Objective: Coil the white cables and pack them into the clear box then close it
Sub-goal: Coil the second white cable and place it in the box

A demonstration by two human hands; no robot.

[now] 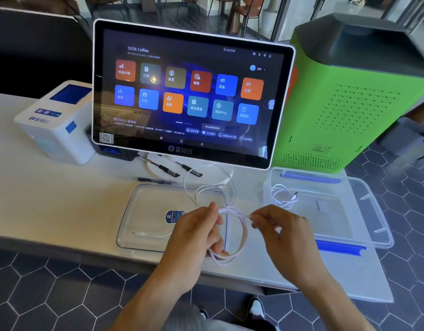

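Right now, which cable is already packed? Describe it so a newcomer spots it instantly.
Start at the big green machine on the right; the clear box sits open on the counter directly in front of it. The packed cable is the small white coil lying loose inside at the box's left end, unlike the cable in the hands.

The cable (pixel 232 235) I hold is smooth white plastic. The box (pixel 363 211) and its lid (pixel 144 216) are clear glossy plastic, with blue plastic clips. The screen (pixel 191 91) is glossy glass, the counter (pixel 63 192) smooth and matt, the green machine (pixel 349 103) matt perforated plastic.
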